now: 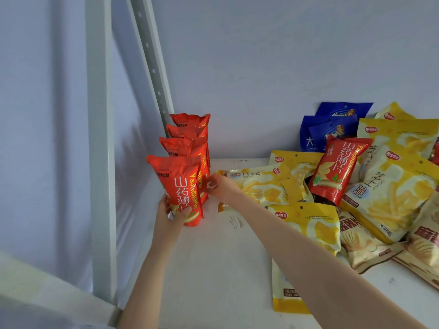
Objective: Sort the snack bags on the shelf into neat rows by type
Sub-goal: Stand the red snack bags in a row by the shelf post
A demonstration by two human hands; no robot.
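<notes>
The left hand [171, 211] reaches up near the left edge of the shelf [213, 257] on a bare forearm. It grips the lower part of the front red bag [183, 186], thumb laid across its face. The bare right arm stretches in diagonally from the lower right. The right hand [223, 187] bends its fingers [210, 185] against the side of the second red bag [203, 162]; whether they pinch it cannot be told.
</notes>
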